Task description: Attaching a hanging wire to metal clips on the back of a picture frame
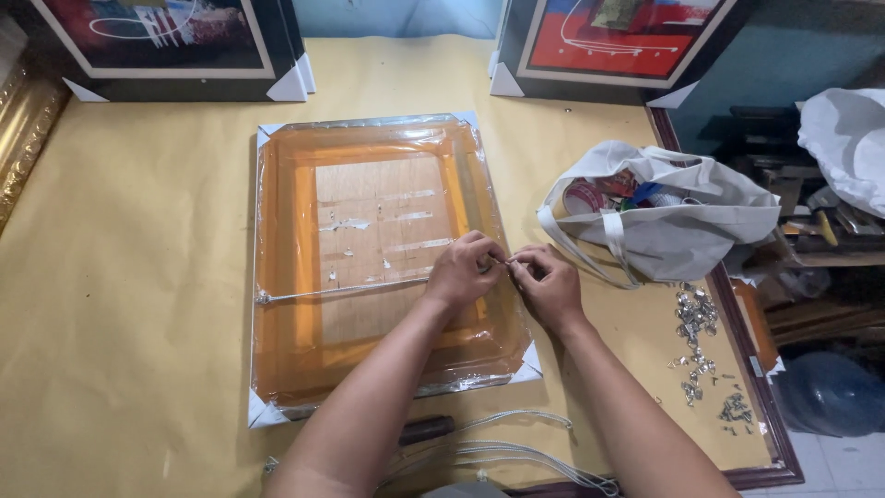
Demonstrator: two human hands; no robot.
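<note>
1. Two hands meet at the right edge of the wrapped picture frame [383, 263], which lies face down in the middle of the yellow table [129, 304].
2. Your left hand [464, 270] rests on the frame's right rail, fingers curled tight and pinching the end of a thin white cord [350, 289].
3. Your right hand [548, 284] sits just beside the frame's right edge, touching the left hand, its fingertips pinched on the same cord end.
4. That cord runs straight across the back of the frame to a small fastening on the left rail.
5. Orange-tinted plastic film covers the frame, and white cardboard protectors cap its corners.
6. Right of the frame, close to your right hand, a white cloth bag [664, 217] lies open with mixed items inside.
7. Below the bag, farther right of the frame, small metal clips [697, 318] lie scattered in a loose heap.
8. Nearer to you than the frame, loops of white cord [502, 452] lie at the table's edge.
9. Beyond the frame, two dark-framed paintings [166, 46] stand against the wall, each with white corner guards.
</note>
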